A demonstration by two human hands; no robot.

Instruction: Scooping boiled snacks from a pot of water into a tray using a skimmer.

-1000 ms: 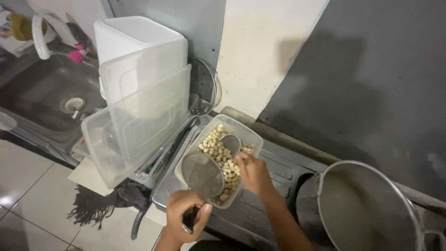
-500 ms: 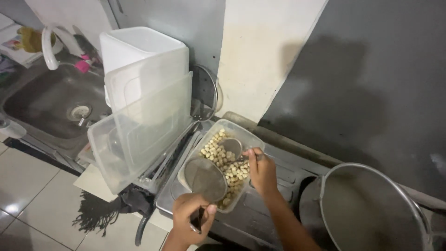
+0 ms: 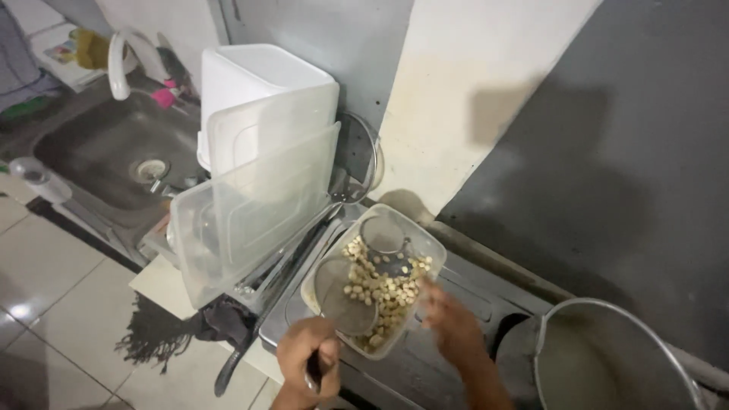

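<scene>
Cramped kitchen corner here: grey and cream walls, tiled floor, and a steel counter (image 3: 456,304) with a sink (image 3: 99,152) off to the far left of the fingers. A stack of clear plastic tubs (image 3: 250,190) leans just beyond and to the left of the left hand (image 3: 307,364), and a big metal pot (image 3: 615,364) sits out past the right hand (image 3: 452,323).

The left hand has its fingers clamped round the dark handle of a mesh strainer (image 3: 345,292), whose bowl rests in the clear tub of pale beans (image 3: 376,285) right ahead of the knuckles. The right hand hovers at the tub's right edge, blurred, so I can't tell if its fingers are apart or pinching anything.

The tub looks thin and flexy, probably light, and likely slippery if wet; I'd grip it by the rim. The beans are small and loose and would scatter easily.
</scene>
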